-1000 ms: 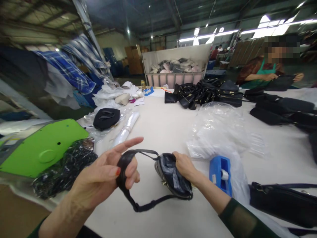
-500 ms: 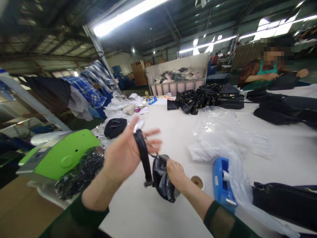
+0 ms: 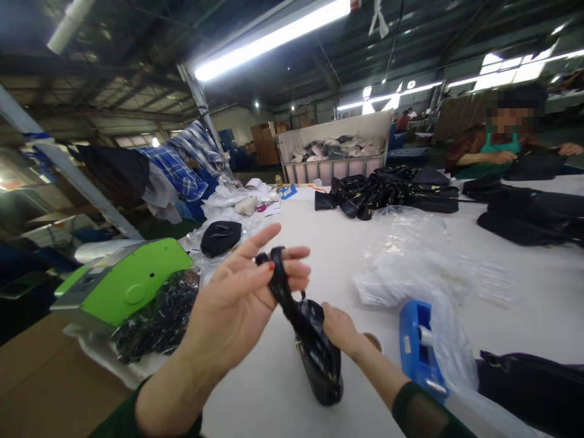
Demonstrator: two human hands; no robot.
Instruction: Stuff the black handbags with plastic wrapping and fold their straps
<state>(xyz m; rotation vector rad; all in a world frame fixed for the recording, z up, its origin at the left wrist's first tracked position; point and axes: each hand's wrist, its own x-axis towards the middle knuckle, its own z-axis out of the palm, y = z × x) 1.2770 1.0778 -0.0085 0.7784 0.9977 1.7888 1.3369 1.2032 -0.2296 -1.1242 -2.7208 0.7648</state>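
A small black handbag [image 3: 319,359] hangs tilted over the white table, in front of me. Its black strap [image 3: 285,298] runs up to my left hand [image 3: 237,292], where it loops around the fingers with the thumb pressing toward it. My right hand [image 3: 340,328] is closed on the upper right edge of the bag, fingertips hidden behind it. Just beyond my right wrist, a roll of tape [image 3: 374,340] is partly covered. The blue tape dispenser [image 3: 417,340] stands to the right of that wrist.
Clear plastic bags [image 3: 401,267] spread across the table [image 3: 328,255]. Several black bags [image 3: 387,188] are heaped at the back; another black bag [image 3: 529,389] lies front right. A green machine [image 3: 132,274] stands left beside crumpled black plastic [image 3: 159,322]. A co-worker [image 3: 493,146] handles a black bag at far right.
The strap is now wrapped around my left fingers instead of hanging across an open palm. The bag has turned, its opening no longer facing me. The view has shifted slightly.
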